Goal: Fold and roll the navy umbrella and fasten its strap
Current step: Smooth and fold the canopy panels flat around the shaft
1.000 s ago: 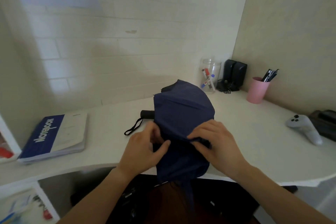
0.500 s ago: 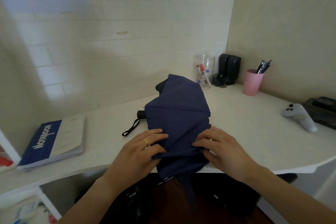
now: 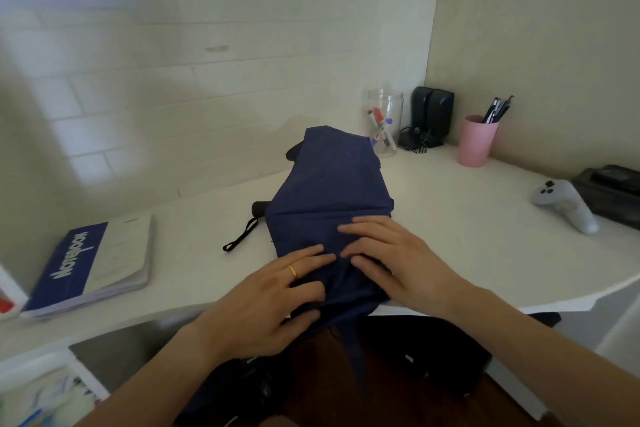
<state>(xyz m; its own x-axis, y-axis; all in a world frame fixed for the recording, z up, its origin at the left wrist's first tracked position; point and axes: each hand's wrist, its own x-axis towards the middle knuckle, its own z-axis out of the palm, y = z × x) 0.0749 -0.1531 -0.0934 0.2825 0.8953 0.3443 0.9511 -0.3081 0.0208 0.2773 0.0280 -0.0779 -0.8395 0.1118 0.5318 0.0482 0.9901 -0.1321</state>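
The navy umbrella [image 3: 332, 184] lies collapsed on the white desk [image 3: 467, 236], its loose canopy running from the desk's front edge toward the wall. Its black handle [image 3: 259, 208] and black wrist loop [image 3: 240, 239] stick out to the left. My left hand [image 3: 263, 302], wearing a gold ring, lies on the near left folds with its fingers curled into the fabric. Beside it, my right hand [image 3: 398, 263] presses the near right folds flat, fingertips almost touching the left hand. A narrow navy strap [image 3: 353, 347] hangs below the desk edge.
A blue-and-white notebook [image 3: 90, 263] lies at the left. At the back right stand a clear jar of markers [image 3: 384, 121], black speakers [image 3: 431, 114] and a pink pen cup [image 3: 476, 140]. A white controller [image 3: 568, 204] and a black box [image 3: 613, 191] sit far right.
Both hands went from pinching the fabric to lying flatter on it, and they have come closer together. The canopy lies lower and flatter on the desk.
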